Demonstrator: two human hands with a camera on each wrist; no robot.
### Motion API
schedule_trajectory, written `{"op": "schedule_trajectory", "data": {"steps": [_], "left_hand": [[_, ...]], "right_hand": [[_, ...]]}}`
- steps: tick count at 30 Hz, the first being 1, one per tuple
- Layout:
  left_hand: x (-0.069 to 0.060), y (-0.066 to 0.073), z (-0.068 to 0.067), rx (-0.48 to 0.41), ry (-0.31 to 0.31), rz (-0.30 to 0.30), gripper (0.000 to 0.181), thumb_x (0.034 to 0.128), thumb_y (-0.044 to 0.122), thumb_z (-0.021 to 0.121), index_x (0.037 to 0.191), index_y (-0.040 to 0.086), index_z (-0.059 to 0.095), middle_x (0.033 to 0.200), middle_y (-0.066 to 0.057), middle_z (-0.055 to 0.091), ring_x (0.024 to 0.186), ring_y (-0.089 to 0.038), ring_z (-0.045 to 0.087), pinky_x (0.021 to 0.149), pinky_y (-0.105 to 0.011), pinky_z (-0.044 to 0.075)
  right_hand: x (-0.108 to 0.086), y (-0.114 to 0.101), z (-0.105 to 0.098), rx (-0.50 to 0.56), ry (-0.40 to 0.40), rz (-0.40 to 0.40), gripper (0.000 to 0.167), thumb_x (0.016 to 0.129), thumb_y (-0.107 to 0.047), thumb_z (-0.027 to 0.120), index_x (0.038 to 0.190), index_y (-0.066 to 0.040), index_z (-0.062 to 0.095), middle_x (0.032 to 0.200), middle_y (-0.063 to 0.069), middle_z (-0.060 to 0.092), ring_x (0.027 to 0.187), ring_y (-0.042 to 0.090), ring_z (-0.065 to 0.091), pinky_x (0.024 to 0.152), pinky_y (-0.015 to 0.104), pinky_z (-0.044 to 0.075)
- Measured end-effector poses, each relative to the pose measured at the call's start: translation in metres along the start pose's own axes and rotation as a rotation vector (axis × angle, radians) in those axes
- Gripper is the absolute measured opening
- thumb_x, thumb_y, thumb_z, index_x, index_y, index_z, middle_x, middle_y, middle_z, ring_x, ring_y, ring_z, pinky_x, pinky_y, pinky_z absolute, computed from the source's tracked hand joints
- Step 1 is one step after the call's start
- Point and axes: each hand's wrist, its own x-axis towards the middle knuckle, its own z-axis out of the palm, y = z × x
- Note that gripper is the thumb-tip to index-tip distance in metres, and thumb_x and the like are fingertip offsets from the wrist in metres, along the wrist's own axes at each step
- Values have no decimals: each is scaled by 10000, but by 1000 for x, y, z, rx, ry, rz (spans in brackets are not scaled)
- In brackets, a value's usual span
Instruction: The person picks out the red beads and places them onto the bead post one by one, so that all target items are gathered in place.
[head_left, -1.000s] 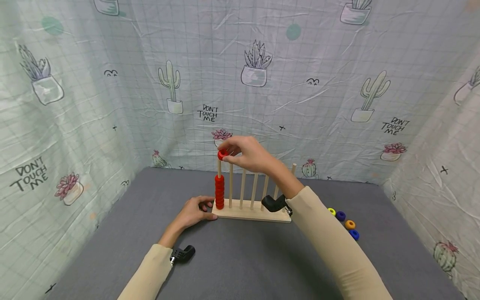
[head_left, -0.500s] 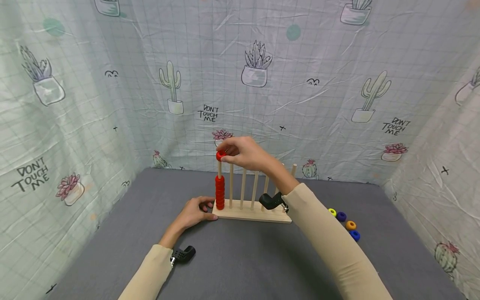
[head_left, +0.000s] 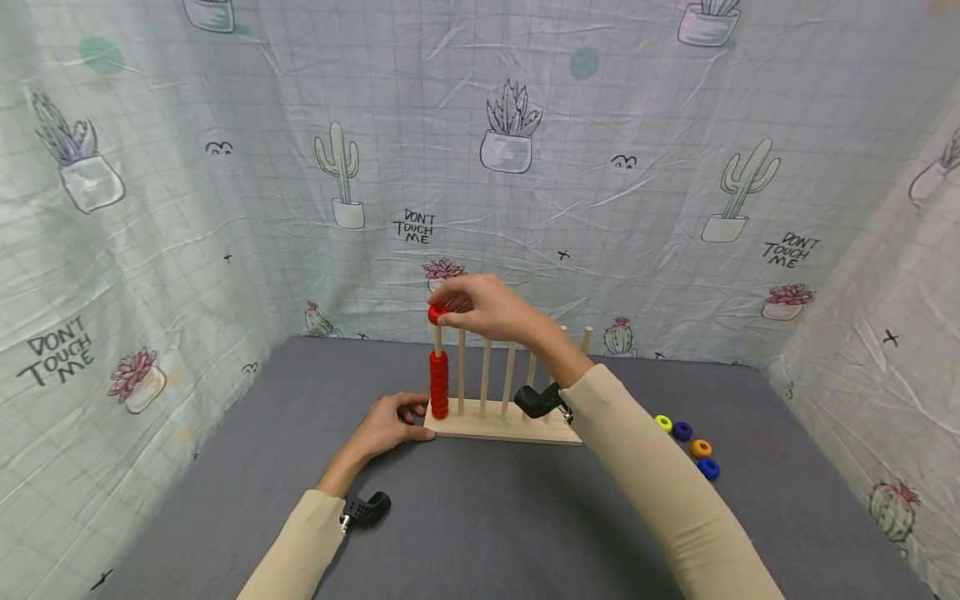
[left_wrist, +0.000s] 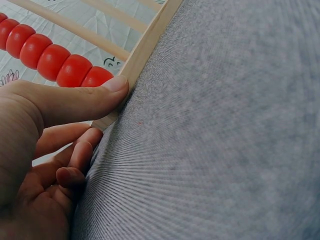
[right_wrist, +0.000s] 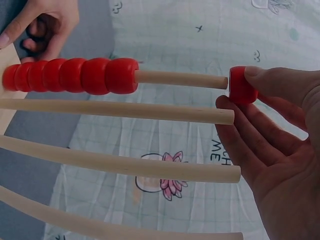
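Observation:
A red bead is pinched between the thumb and fingers of my right hand. In the right wrist view that bead sits at the tip of the leftmost wooden peg; whether it touches the tip I cannot tell. Several red beads are stacked on the lower part of this peg. The pegs rise from a pale wooden base. My left hand grips the base's left end, with the thumb on its front edge and the other fingers curled beside the end.
To the right of the stand, a yellow bead, a purple bead, an orange bead and a blue bead lie on the grey table. A cactus-print curtain surrounds the table. My right forearm hides part of the stand.
My right hand has shifted slightly left and down with the red bead, bringing it in line with the leftmost peg. The left hand stays on the base.

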Motion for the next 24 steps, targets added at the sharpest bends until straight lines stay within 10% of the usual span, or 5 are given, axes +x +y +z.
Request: {"op": "schedule_trajectory", "data": {"steps": [24], "left_hand": [[0,0,0,11,7,19,651,734,243,938,1305,42,698,1024,-51,707,851,-145,580,753,-305,449]], "right_hand": [[1,2,1,-6,-24,16,342,981,-159,720,1312,-81,680,1166,76,745,1058,198,727,940,315,569]]}}
